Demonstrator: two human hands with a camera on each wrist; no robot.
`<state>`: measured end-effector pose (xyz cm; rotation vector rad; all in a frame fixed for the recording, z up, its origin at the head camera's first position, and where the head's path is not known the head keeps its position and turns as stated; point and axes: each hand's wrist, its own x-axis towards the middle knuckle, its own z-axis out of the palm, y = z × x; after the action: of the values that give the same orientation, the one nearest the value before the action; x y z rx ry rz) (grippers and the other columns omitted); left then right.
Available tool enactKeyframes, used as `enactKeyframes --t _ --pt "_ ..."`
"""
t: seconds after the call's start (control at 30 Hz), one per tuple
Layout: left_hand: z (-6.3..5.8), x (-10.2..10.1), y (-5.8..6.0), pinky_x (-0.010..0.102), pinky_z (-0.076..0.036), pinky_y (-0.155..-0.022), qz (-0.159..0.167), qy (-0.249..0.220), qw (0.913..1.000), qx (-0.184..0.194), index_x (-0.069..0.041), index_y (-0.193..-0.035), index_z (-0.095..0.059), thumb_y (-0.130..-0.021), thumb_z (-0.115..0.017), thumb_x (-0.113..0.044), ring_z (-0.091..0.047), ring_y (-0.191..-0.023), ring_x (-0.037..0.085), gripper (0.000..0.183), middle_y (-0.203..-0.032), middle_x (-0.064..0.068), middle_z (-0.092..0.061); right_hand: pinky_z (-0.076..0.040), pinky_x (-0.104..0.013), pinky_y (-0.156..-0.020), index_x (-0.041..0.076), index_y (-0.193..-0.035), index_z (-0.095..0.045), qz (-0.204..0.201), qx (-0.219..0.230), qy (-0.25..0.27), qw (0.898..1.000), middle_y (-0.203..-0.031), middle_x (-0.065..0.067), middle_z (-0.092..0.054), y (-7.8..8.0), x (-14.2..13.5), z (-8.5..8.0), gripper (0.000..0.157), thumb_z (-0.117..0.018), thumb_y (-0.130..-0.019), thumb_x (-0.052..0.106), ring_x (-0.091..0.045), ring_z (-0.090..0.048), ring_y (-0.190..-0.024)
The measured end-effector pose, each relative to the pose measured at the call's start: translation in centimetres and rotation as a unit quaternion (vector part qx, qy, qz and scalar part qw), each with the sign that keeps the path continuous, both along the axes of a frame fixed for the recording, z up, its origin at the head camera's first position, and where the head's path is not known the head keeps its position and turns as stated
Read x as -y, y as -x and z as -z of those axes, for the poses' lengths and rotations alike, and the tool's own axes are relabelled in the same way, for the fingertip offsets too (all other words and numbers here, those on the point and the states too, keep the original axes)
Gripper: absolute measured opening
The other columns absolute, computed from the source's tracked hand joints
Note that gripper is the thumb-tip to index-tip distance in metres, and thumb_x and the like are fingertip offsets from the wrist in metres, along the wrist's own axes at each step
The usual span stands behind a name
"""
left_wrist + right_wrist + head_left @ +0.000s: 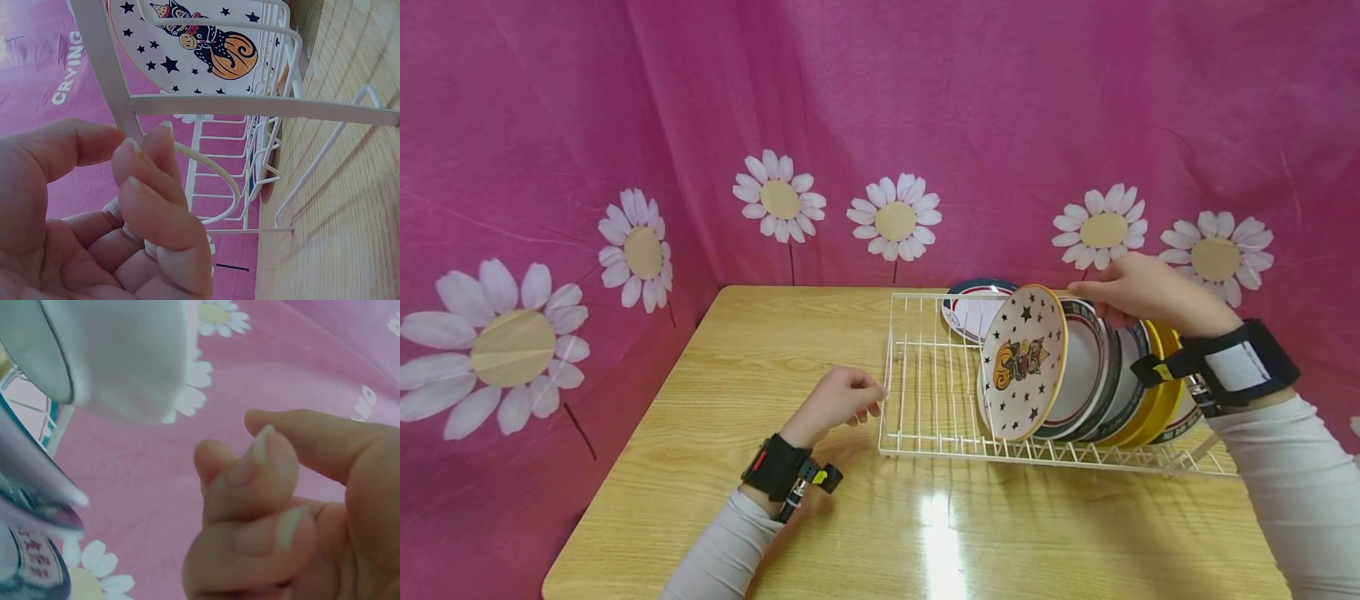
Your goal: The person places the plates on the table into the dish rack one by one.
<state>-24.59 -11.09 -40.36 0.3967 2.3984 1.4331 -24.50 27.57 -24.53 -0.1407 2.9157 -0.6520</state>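
Observation:
At the left end of a white wire dish rack (940,446), my left hand (835,404) pinches the frame at its corner between thumb and fingertips. My right hand (1150,296) hovers above the row of plates, its fingers loosely curled around nothing. Nearest to it on the left stands an orange-rimmed plate (1026,362) with black stars and a cat picture, tilted in the rack. Behind that one, white plates with dark rims (1078,367) and yellow plates (1161,396) stand on edge toward the right. In the right wrist view, white plate backs (131,356) pass left of the fingers.
A white plate with a dark blue rim (977,292) shows behind the rack's wires at the back. The rack stands on a wooden table (760,350). A pink curtain (970,100) with large daisies closes off the back and the left side.

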Motion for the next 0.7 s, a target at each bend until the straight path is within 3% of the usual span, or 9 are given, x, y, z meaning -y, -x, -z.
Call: enactKeyframes --t 0.13,0.23,0.43,0.57,0.7 --pt "0.0 0.0 -0.1 0.026 -0.047 -0.056 0.001 -0.003 1.0 -0.004 -0.002 -0.096 -0.071 -0.095 -0.062 -0.026 -0.056 -0.061 0.014 0.025 -0.088 0.022 -0.07 -0.037 -0.029 -0.049 0.004 -0.066 -0.063 0.02 -0.007 0.014 1.0 -0.053 0.001 -0.053 -1.0 -1.6 -0.6 0.057 -0.053 -0.096 0.051 -0.016 -0.048 -0.05" --pt "0.0 0.0 -0.1 0.026 -0.047 -0.056 0.002 -0.003 1.0 -0.004 -0.003 -0.095 -0.071 -0.095 -0.062 -0.026 -0.056 -0.061 0.014 0.025 -0.088 0.021 -0.07 -0.042 -0.03 -0.049 0.002 -0.069 -0.064 0.027 -0.029 0.038 0.999 -0.054 -0.001 -0.054 -1.9 -3.2 -0.8 0.056 -0.052 -0.097 0.049 -0.017 -0.049 -0.049" --pt "0.2 0.0 -0.1 0.026 -0.047 -0.057 0.001 -0.007 1.0 0.004 -0.001 -0.098 -0.071 -0.095 -0.062 -0.027 -0.057 -0.061 0.013 0.027 -0.086 0.019 -0.07 -0.041 -0.029 -0.054 -0.003 -0.072 -0.062 0.053 -0.051 0.091 0.993 -0.057 0.0 -0.049 -3.8 -7.3 -0.5 0.057 -0.048 -0.1 0.044 -0.02 -0.048 -0.055" --pt "0.2 -0.1 -0.1 0.026 -0.048 -0.057 0.0 -0.01 0.9999 0.005 -0.002 -0.098 -0.071 -0.095 -0.062 -0.028 -0.057 -0.062 0.014 0.028 -0.082 0.013 -0.07 -0.044 -0.027 -0.056 0.012 -0.073 -0.065 0.108 -0.043 0.131 0.985 -0.06 0.002 -0.052 -4.7 -10.3 0.9 0.052 -0.044 -0.099 0.051 -0.017 -0.049 -0.058" --pt "0.2 -0.2 -0.2 0.027 -0.048 -0.058 -0.003 -0.019 0.9997 0.016 -0.001 -0.1 -0.07 -0.094 -0.062 -0.028 -0.057 -0.063 0.015 0.028 -0.081 0.01 -0.069 -0.042 -0.025 -0.052 0.028 -0.069 -0.065 0.142 -0.065 0.21 0.965 -0.057 0.004 -0.055 -5.7 -13.5 3.6 0.043 -0.042 -0.102 0.046 -0.015 -0.049 -0.054"
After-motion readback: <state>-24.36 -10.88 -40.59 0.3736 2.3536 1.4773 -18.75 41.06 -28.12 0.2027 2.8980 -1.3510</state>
